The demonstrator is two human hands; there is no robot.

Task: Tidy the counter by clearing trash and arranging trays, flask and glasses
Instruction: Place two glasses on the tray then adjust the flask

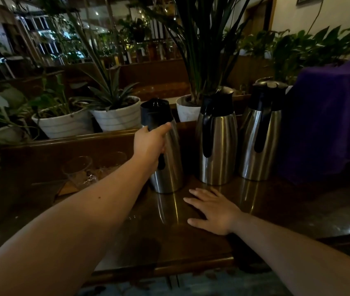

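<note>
Three steel flasks with black lids and handles stand in a row on the dark wooden counter (191, 242). My left hand (149, 144) grips the black handle of the leftmost flask (167, 167), which leans slightly. The middle flask (218, 144) and the right flask (260, 137) stand upright beside it. My right hand (212, 210) lies flat on the counter in front of the flasks, fingers spread, holding nothing. Two clear glasses (80, 171) sit to the left, behind my left forearm.
White plant pots (116, 116) line a ledge behind the counter. A purple cloth (330, 124) covers something at the right, close to the right flask. The counter's front edge runs along the bottom of the view.
</note>
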